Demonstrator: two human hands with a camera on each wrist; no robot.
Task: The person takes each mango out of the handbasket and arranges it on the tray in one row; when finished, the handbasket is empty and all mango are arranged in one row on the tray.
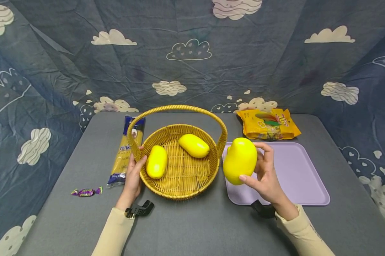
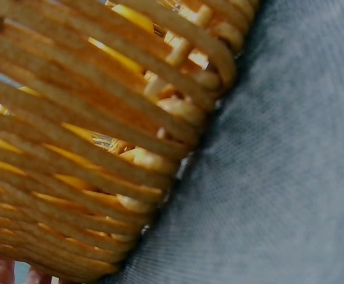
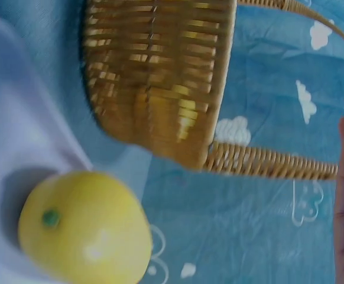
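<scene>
A wicker basket point(image 1: 179, 192) with a tall arched handle stands on the table, holding two yellow mangoes: one mango point(image 1: 156, 162) at its left, another mango point(image 1: 194, 145) towards the back right. My left hand point(image 1: 134, 177) grips the basket's left side near the handle's foot. In the left wrist view, fingertips show below the woven wall point(image 2: 71, 148). My right hand point(image 1: 267, 176) pinches a larger yellow mango point(image 1: 240, 161) between thumb and fingers, raised over the left edge of a lilac tray point(image 1: 298, 170). A yellow fruit point(image 3: 86, 228) with a green stem spot rests on that tray, mostly hidden behind the held mango in the head view.
Left of the basket lies a pasta packet point(image 1: 118, 163), partly behind the handle. A purple wrapped candy point(image 1: 87, 192) sits farther left. An orange-yellow snack bag point(image 1: 269, 124) lies behind the tray. Cloud-patterned cloth point(image 1: 189, 71) hangs around the grey table point(image 1: 192, 227).
</scene>
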